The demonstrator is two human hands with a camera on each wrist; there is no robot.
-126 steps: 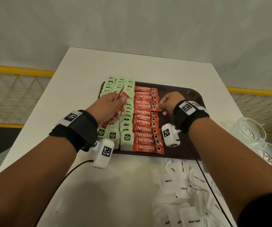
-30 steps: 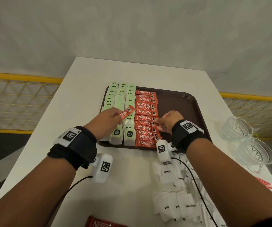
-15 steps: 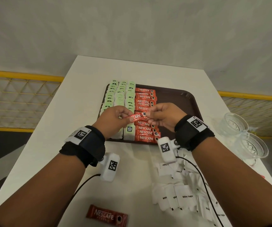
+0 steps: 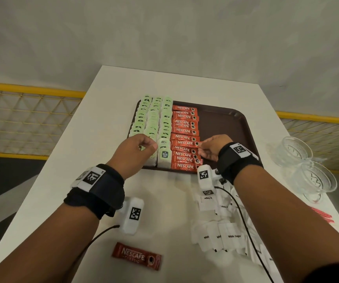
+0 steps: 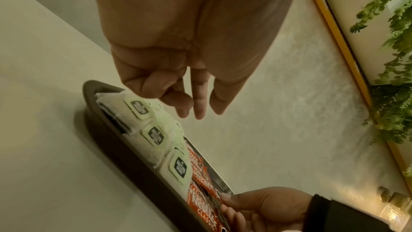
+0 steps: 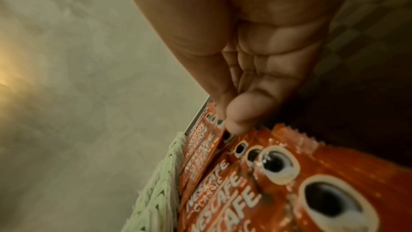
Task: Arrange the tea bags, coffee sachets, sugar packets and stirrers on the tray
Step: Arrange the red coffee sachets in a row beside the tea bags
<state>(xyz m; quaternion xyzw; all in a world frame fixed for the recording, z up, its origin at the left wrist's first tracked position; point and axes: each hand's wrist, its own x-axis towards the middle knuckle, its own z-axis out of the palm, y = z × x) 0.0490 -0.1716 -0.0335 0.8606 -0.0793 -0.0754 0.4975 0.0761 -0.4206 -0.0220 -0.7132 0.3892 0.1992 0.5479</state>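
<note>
Already tea bags fill the tray beside the slack, empty left grip — right grip pinches a row sachet; one sachet, sugar packets and stirrers wait behind.

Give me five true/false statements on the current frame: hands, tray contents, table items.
1. The right hand pinches a Nescafe sachet in the red column on the tray. True.
2. The left hand holds a coffee sachet. False: it holds nothing, fingers loosely curled above the tea bags.
3. White sugar packets are already on the tray. False: they lie in a pile on the table, near the person.
4. One loose sachet lies on the table in front of the tray. True.
5. The glass bowls stand left of the tray. False: they stand to its right.
</note>
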